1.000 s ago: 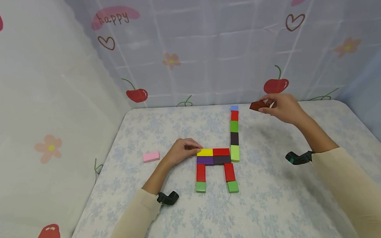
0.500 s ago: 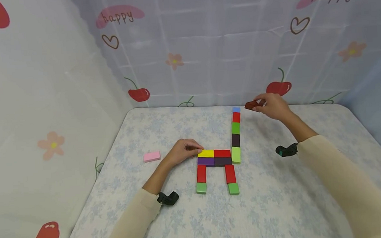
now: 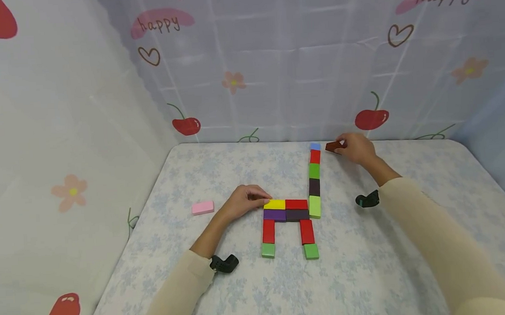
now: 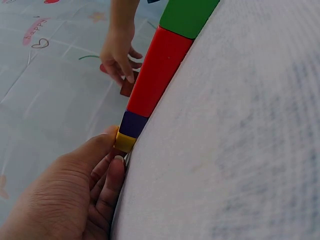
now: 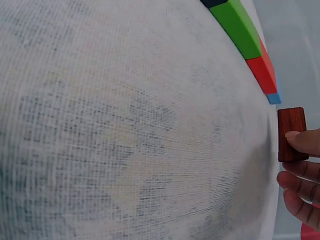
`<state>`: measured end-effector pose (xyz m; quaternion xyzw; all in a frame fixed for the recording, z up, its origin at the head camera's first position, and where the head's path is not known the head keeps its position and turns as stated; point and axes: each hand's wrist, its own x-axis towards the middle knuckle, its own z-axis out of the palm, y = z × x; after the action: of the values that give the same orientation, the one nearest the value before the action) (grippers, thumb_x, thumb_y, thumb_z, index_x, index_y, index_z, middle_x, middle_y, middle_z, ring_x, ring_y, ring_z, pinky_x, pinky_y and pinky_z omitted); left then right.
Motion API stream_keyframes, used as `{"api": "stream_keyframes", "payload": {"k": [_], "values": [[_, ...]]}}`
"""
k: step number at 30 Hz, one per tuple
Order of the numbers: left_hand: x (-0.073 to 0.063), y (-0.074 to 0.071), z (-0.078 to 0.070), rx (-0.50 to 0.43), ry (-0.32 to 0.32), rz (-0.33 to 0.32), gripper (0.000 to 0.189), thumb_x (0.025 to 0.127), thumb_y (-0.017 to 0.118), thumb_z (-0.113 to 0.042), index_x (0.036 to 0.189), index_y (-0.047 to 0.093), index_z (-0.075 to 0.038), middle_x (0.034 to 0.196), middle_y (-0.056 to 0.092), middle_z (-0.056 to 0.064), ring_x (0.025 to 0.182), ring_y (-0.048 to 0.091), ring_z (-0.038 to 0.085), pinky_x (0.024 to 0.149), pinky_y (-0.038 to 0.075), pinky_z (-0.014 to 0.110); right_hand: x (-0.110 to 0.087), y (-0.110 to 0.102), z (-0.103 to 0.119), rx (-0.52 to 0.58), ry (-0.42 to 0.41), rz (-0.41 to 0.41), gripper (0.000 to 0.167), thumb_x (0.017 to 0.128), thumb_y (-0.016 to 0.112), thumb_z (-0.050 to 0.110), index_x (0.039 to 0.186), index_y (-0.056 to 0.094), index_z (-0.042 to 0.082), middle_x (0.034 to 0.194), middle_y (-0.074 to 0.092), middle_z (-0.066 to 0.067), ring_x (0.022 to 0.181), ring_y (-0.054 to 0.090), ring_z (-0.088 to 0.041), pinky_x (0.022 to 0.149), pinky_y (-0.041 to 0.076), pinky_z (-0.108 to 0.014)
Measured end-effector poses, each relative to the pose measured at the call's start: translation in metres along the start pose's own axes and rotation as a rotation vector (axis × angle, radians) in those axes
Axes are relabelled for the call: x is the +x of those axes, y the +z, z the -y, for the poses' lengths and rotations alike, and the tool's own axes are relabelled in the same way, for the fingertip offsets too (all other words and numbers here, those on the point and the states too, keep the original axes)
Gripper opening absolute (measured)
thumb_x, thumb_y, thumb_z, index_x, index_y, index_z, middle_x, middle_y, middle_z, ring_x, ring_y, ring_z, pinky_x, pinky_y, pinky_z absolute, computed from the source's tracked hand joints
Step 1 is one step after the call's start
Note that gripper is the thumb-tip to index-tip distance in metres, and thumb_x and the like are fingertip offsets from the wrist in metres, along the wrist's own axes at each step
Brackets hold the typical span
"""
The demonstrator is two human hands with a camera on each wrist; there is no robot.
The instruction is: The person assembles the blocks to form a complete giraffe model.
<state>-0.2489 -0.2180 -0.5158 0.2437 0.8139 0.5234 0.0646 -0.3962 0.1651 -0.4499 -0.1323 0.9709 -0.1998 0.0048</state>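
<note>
In the head view my right hand (image 3: 357, 148) pinches a dark brown wooden block (image 5: 291, 124) between thumb and fingers. It is at the far side of the table, just right of the light blue block (image 3: 315, 146) that tops a column of coloured blocks (image 3: 314, 171). My left hand (image 3: 243, 201) has its thumb and fingertips at the left end of the yellow block (image 4: 125, 142). That block lies above a purple block (image 3: 274, 215), beside a red block (image 3: 296, 204) and a black block (image 3: 297, 215). Two legs of a red and a green block (image 3: 311, 251) extend toward me.
A pink block (image 3: 202, 207) lies on its own left of my left hand. The table (image 3: 225, 292) has a pale floral cloth. A printed curtain (image 3: 282, 70) hangs behind the table's far edge. Each wrist wears a small black camera (image 3: 224, 263).
My right hand has moved left and lower with the brown block, nearer the top of the column. My left hand stays at the yellow block. The head view has shifted slightly.
</note>
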Motion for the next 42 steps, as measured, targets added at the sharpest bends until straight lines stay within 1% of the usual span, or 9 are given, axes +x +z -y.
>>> {"api": "stream_keyframes", "payload": {"k": [5,9,15,22,27,34,42], "values": [[0.001,0.000,-0.001,0.005,-0.009,0.008,0.013,0.096,0.073,-0.020,0.106,0.081,-0.019,0.101,0.073,-0.005,0.075,0.062,0.017,0.064,0.054,0.030,0.002,0.010,-0.007,-0.004,0.013,-0.017,0.040,0.095,0.070,0.014,0.129,0.063,-0.005,0.109,0.067,-0.026,0.099,0.061,-0.039,0.077,0.052,-0.053],[0.001,0.000,0.000,0.007,-0.019,0.011,0.013,0.096,0.073,-0.020,0.106,0.081,-0.020,0.100,0.073,-0.006,0.074,0.062,0.016,0.064,0.054,0.030,0.003,0.016,-0.011,-0.003,0.013,-0.046,0.042,0.095,0.069,0.012,0.132,0.061,-0.004,0.110,0.067,-0.026,0.100,0.061,-0.040,0.079,0.052,-0.055],[0.001,-0.001,0.000,0.009,-0.019,0.002,0.013,0.095,0.074,-0.020,0.106,0.081,-0.021,0.100,0.073,-0.004,0.074,0.062,0.018,0.063,0.054,0.030,0.007,0.021,-0.011,0.013,-0.016,-0.104,0.043,0.095,0.065,0.006,0.136,0.057,-0.005,0.113,0.066,-0.029,0.101,0.062,-0.042,0.080,0.052,-0.057],[0.001,-0.001,0.001,0.008,-0.031,0.004,0.013,0.095,0.074,-0.022,0.106,0.081,-0.019,0.100,0.073,-0.005,0.075,0.062,0.017,0.064,0.055,0.029,0.012,0.025,-0.009,0.059,-0.068,-0.132,0.038,0.094,0.064,0.001,0.131,0.059,-0.010,0.113,0.066,-0.033,0.101,0.063,-0.044,0.085,0.052,-0.056],[0.001,0.000,0.000,0.012,-0.035,0.004,0.013,0.096,0.074,-0.021,0.106,0.081,-0.018,0.100,0.073,-0.005,0.075,0.062,0.016,0.064,0.055,0.029,0.013,0.026,-0.006,0.075,-0.082,-0.120,0.036,0.095,0.064,-0.001,0.130,0.060,-0.010,0.115,0.065,-0.033,0.104,0.062,-0.045,0.088,0.051,-0.057],[0.002,0.000,-0.003,0.007,-0.045,0.004,0.013,0.096,0.073,-0.020,0.106,0.081,-0.018,0.099,0.073,-0.004,0.073,0.061,0.017,0.064,0.054,0.029,0.014,0.025,-0.001,0.050,-0.019,-0.076,0.040,0.096,0.061,0.001,0.136,0.058,-0.004,0.119,0.064,-0.029,0.107,0.060,-0.043,0.087,0.051,-0.057],[0.001,-0.001,-0.002,-0.013,-0.048,-0.002,0.013,0.097,0.072,-0.021,0.105,0.081,-0.018,0.098,0.073,-0.003,0.072,0.061,0.017,0.063,0.054,0.029,0.017,0.024,-0.001,0.012,-0.041,-0.004,0.047,0.096,0.058,0.000,0.143,0.054,0.000,0.121,0.063,-0.029,0.109,0.058,-0.043,0.084,0.051,-0.056]]}}
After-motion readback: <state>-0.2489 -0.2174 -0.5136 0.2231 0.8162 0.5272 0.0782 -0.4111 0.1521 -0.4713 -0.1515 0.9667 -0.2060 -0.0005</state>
